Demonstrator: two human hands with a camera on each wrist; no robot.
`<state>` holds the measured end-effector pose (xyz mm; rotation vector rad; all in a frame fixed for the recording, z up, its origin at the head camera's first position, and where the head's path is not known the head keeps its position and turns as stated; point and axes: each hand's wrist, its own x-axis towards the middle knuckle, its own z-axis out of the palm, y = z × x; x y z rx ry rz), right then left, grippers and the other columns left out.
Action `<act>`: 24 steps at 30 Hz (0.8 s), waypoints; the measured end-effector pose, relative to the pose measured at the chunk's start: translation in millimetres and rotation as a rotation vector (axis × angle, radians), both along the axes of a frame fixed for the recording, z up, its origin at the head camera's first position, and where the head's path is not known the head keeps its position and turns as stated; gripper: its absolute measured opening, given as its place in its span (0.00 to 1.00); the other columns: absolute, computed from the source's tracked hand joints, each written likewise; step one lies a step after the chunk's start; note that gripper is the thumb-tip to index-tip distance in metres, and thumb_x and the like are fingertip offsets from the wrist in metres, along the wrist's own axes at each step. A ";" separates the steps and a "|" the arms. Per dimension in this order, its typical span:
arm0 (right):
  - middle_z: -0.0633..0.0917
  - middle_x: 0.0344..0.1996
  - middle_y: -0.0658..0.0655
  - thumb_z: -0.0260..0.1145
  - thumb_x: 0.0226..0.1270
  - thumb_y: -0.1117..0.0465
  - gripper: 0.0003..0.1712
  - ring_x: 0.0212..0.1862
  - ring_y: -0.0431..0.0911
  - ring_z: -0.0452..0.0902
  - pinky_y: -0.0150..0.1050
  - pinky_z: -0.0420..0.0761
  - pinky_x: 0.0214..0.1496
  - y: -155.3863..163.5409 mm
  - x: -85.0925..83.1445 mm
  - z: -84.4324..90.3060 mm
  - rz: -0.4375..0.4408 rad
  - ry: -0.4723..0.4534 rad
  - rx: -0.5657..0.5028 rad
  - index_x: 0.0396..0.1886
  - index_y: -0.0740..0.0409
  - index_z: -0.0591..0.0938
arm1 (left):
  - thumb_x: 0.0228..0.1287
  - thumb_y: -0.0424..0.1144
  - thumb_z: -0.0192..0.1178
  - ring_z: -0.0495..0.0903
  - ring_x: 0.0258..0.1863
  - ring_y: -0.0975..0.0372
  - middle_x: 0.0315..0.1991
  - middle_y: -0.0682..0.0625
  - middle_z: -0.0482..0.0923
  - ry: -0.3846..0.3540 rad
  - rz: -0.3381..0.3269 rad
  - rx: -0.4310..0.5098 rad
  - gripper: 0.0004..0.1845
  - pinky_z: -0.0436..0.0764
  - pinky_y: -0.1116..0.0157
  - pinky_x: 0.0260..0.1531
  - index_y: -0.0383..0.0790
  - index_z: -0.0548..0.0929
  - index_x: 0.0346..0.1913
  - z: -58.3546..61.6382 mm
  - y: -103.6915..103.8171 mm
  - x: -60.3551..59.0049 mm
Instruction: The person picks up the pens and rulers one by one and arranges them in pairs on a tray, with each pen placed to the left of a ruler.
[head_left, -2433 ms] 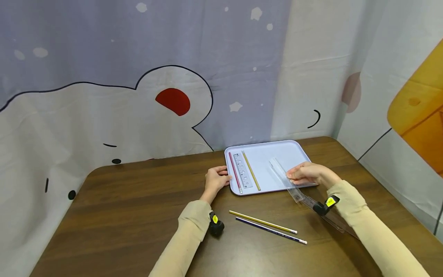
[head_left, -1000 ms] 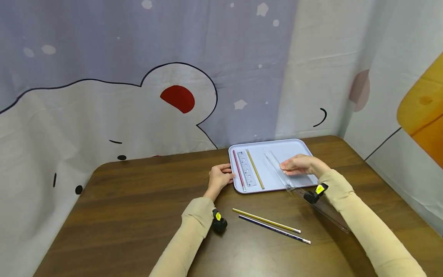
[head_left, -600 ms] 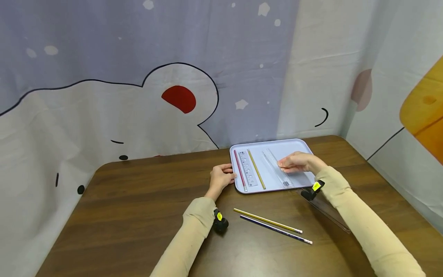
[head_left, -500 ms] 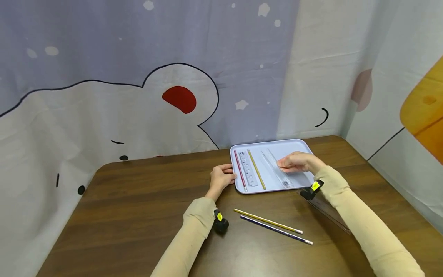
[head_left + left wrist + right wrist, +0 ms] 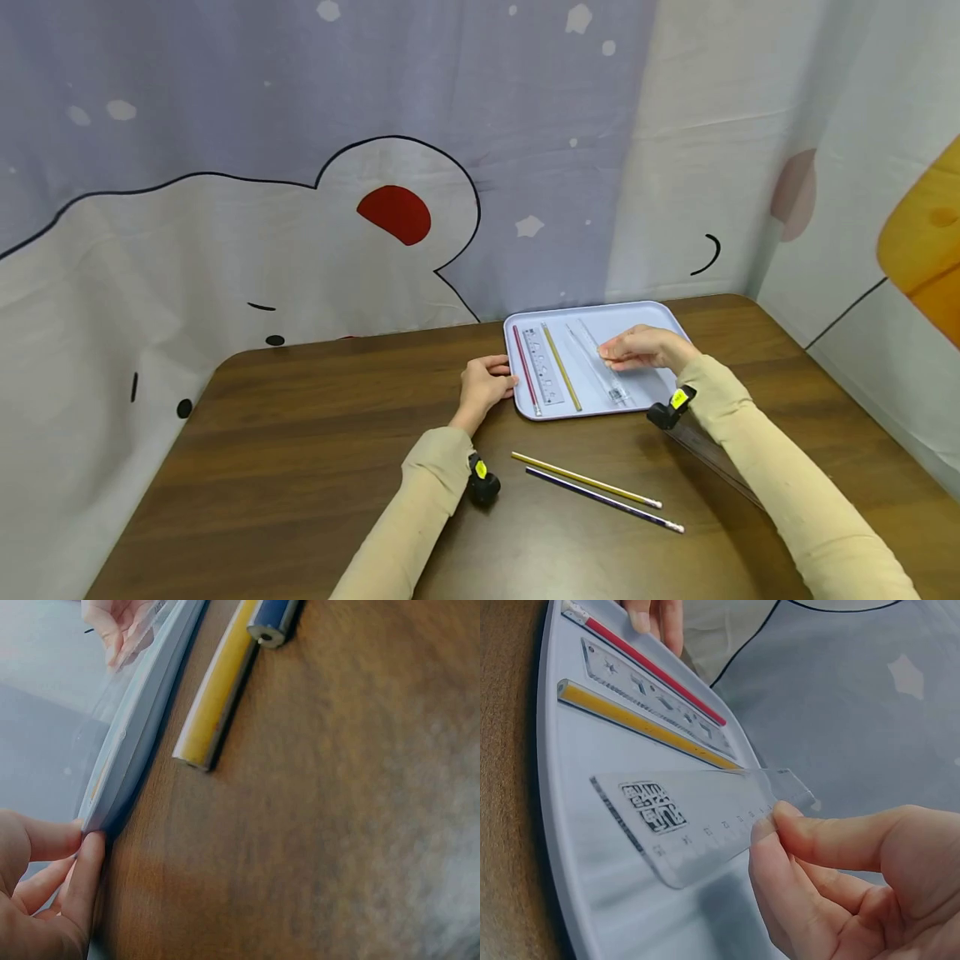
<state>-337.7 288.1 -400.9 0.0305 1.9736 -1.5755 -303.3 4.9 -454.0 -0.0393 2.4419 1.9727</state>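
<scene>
Right hand (image 5: 643,347) pinching the clear ruler (image 5: 705,817) over the tray (image 5: 637,321), fingers (image 5: 832,844) clamped on it, left hand (image 5: 486,385) gripping the tray's edge, two pencils (image 5: 592,490) lying on the tabletop (image 5: 300,467) nearby

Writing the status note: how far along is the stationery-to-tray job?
Done: a red pencil, a stencil ruler and a yellow pencil lie side by side in the tray. In hand: the right hand pinches a clear ruler just over the tray floor; the left hand holds the tray's edge. Left: two pencils and another clear ruler on the table.
</scene>
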 end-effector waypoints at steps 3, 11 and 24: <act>0.86 0.27 0.47 0.56 0.68 0.72 0.18 0.31 0.35 0.81 0.24 0.84 0.39 -1.3 -1.0 -2.2 0.002 0.000 -0.003 0.56 0.75 0.71 | 0.51 0.22 0.67 0.82 0.25 0.63 0.40 0.36 0.84 -0.004 -0.002 -0.006 0.22 0.87 0.67 0.27 0.30 0.82 0.52 -0.4 0.9 0.4; 0.85 0.25 0.47 0.58 0.69 0.71 0.19 0.30 0.35 0.81 0.24 0.84 0.39 -6.5 -4.6 -9.3 -0.022 -0.018 -0.002 0.57 0.76 0.71 | 0.51 0.22 0.67 0.83 0.26 0.61 0.40 0.37 0.85 -0.020 0.000 -0.019 0.22 0.88 0.67 0.27 0.30 0.82 0.52 -1.7 3.9 1.2; 0.85 0.24 0.48 0.58 0.68 0.71 0.10 0.29 0.35 0.80 0.24 0.85 0.39 -11.5 -4.6 -10.7 -0.055 -0.018 0.009 0.47 0.70 0.78 | 0.50 0.21 0.67 0.83 0.25 0.62 0.39 0.37 0.85 0.001 -0.002 -0.021 0.22 0.87 0.67 0.26 0.30 0.82 0.52 -5.4 5.4 1.6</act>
